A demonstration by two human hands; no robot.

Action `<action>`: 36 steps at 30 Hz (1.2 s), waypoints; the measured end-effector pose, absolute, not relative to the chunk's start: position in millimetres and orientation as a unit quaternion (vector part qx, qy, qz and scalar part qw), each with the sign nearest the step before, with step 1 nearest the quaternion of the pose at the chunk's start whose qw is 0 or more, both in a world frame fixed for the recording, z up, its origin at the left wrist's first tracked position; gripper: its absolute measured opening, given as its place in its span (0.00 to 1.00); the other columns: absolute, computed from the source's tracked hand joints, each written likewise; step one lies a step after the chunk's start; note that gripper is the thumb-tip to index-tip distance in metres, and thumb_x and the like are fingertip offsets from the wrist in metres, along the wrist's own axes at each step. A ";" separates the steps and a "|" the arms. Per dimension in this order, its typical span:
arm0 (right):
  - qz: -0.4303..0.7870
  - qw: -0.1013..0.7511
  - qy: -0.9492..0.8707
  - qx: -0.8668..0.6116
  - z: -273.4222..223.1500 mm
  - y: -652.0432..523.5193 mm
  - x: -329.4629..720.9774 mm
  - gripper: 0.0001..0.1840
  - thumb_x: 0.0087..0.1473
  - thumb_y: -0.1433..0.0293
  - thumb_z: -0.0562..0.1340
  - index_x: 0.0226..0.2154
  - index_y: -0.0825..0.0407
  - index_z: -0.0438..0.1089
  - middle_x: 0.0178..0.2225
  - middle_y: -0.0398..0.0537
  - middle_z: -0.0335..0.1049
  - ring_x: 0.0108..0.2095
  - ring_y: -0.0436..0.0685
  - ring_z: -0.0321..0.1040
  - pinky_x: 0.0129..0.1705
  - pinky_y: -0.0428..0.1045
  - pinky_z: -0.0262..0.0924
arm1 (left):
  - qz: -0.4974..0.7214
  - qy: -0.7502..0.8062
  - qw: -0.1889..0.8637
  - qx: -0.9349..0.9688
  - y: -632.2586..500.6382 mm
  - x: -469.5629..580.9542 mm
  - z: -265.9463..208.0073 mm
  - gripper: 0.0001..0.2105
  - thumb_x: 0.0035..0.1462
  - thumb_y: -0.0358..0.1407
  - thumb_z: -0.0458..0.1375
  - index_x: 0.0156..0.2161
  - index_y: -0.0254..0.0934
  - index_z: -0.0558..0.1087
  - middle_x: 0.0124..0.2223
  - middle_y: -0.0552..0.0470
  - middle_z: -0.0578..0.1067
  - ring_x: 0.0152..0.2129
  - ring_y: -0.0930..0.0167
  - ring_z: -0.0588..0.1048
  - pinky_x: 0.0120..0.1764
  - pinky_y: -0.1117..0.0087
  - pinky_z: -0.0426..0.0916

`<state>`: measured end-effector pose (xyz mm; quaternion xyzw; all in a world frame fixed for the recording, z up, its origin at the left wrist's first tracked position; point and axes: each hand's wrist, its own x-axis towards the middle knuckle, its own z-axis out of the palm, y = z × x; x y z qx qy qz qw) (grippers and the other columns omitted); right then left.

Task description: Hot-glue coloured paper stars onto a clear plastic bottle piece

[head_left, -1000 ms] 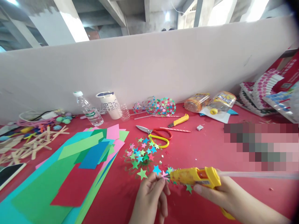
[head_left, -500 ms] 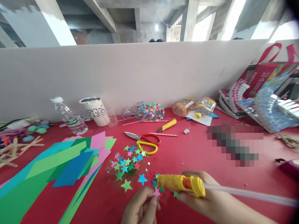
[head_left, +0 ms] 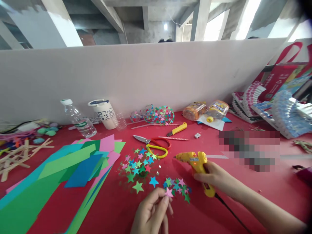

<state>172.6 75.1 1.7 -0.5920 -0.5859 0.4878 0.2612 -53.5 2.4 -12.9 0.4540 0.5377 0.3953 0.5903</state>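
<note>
My left hand (head_left: pixel 152 213) is closed in a pinch on a small pink paper star (head_left: pixel 169 192). My right hand (head_left: pixel 216 177) grips the handle of a yellow hot glue gun (head_left: pixel 200 165), its nozzle pointing left above the red table and apart from the star. A clear glue stick (head_left: pixel 216 156) sticks out behind the gun, and a black cord (head_left: pixel 231 209) trails from its handle. Just beyond the pinched star is a cluster of coloured stars (head_left: pixel 176 186). A bigger loose heap of stars (head_left: pixel 141 165) lies to its left.
Open scissors (head_left: pixel 158 147) and a yellow utility knife (head_left: pixel 179 129) lie farther back. Coloured paper sheets (head_left: pixel 80 165) cover the left side. A water bottle (head_left: pixel 81 122), a white cup (head_left: pixel 104 113) and a star-covered bottle (head_left: pixel 163 114) stand or lie along the white partition (head_left: pixel 146 74).
My right hand has carried the glue gun away from the pink star, back and to the right, uncovering the star cluster. The left hand keeps its pinch. The view has shifted slightly.
</note>
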 end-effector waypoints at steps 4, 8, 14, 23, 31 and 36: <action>0.473 0.244 -0.606 -0.591 -1.5 77.0 172.1 0.12 0.46 0.63 0.61 0.31 0.55 0.67 0.25 0.41 0.65 0.27 0.53 0.62 0.30 0.47 0.57 | 0.379 0.524 0.609 0.460 2.9 -55.4 -14.8 0.21 0.55 0.55 0.54 0.31 0.36 0.68 0.26 0.57 0.71 0.09 0.85 0.63 0.13 0.83 0.49; 0.442 0.212 -0.628 -0.605 -7.4 80.9 171.4 0.16 0.48 0.57 0.57 0.28 0.54 0.66 0.25 0.45 0.67 0.27 0.55 0.65 0.29 0.48 0.58 | 0.362 0.518 0.626 0.458 1.9 -56.3 -14.9 0.20 0.56 0.54 0.53 0.33 0.37 0.67 0.28 0.56 0.71 0.09 0.85 0.61 0.11 0.84 0.51; 0.290 0.158 -0.694 -0.640 -18.2 82.5 174.1 0.21 0.51 0.52 0.56 0.19 0.50 0.62 0.17 0.44 0.63 0.19 0.54 0.59 0.22 0.48 0.45 | 0.361 0.494 0.650 0.451 1.7 -56.7 -11.9 0.16 0.58 0.49 0.53 0.35 0.36 0.67 0.28 0.57 0.70 0.09 0.84 0.63 0.10 0.85 0.50; 0.099 0.188 -0.794 -0.569 -8.1 69.5 176.6 0.20 0.58 0.55 0.53 0.22 0.49 0.64 0.21 0.45 0.64 0.20 0.53 0.58 0.24 0.48 0.47 | 0.399 0.418 0.746 0.332 4.1 -57.0 -10.4 0.09 0.59 0.38 0.51 0.30 0.35 0.66 0.24 0.57 0.70 0.09 0.82 0.63 0.09 0.84 0.53; 0.141 0.307 -0.902 -0.267 2.1 27.3 137.9 0.11 0.60 0.78 0.55 0.44 0.51 0.62 0.34 0.50 0.71 0.34 0.54 0.70 0.34 0.47 0.65 | 0.341 0.353 0.834 0.253 2.0 -56.5 -4.7 0.08 0.54 0.35 0.51 0.27 0.35 0.67 0.19 0.56 0.69 0.05 0.81 0.60 0.06 0.82 0.47; 0.215 0.282 -0.896 -0.267 0.4 29.7 140.1 0.09 0.61 0.78 0.55 0.42 0.49 0.62 0.33 0.47 0.71 0.33 0.52 0.70 0.35 0.47 0.66 | 0.304 0.338 0.858 0.241 1.5 -56.3 -5.3 0.06 0.50 0.34 0.51 0.26 0.35 0.68 0.16 0.56 0.68 0.05 0.81 0.59 0.07 0.81 0.45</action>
